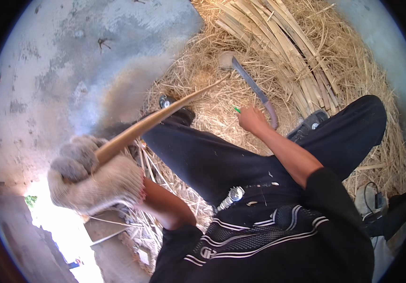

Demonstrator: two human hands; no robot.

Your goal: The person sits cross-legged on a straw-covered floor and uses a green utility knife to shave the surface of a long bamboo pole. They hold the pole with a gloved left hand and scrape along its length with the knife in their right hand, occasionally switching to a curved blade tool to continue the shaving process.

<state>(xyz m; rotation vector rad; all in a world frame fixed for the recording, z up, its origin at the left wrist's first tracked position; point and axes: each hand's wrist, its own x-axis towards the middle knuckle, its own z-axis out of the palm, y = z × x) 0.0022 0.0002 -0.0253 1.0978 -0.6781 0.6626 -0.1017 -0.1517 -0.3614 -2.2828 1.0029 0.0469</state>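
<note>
Straw-strewn floor point(203, 75), gloved left hand point(94, 177) gripping cane strip point(155, 120), right hand point(252, 118) beside sickle point(255, 87) (bare)

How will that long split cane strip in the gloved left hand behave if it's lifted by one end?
The cane strip is long, thin and tapering, so it would probably flex and whip at the tip. It looks dry and light, like the stalks piled behind. The knit glove on the left hand likely helps against splintery edges.

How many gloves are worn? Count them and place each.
1. The knit glove covers the left hand, which grips a cane strip. The right hand is bare, holding the knife.
</note>
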